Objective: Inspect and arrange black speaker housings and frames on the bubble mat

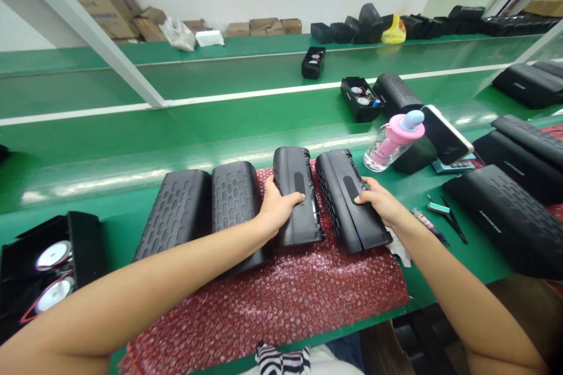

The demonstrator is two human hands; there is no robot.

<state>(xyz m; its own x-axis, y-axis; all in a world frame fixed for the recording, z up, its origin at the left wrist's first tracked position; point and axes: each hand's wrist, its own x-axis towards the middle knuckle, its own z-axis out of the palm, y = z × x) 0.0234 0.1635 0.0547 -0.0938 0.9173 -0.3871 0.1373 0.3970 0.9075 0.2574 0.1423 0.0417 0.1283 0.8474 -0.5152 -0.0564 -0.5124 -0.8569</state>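
Two black speaker housings stand side by side on red bubble wrap (pixel 272 310), with a narrow gap between them. Around the near-left one, the left speaker housing (pixel 303 225), my left hand (pixel 279 205) is closed, its thumb on the dark oval strip. My right hand (pixel 379 202) grips the right speaker housing (pixel 341 199) from its right side, thumb on a similar strip. A seam gapes along the right housing's face. Left of my hands lie two more housings, a textured housing (pixel 235 193) and an outer housing (pixel 178 205), both partly behind my left forearm.
An opened speaker box (pixel 83 240) with round drivers and wires sits at the left. A pink-lidded bottle (pixel 389 143), a phone (pixel 448 135), tweezers (pixel 455 225) and more black housings (pixel 505 217) are on the right. A green conveyor (pixel 246 111) runs behind the bench.
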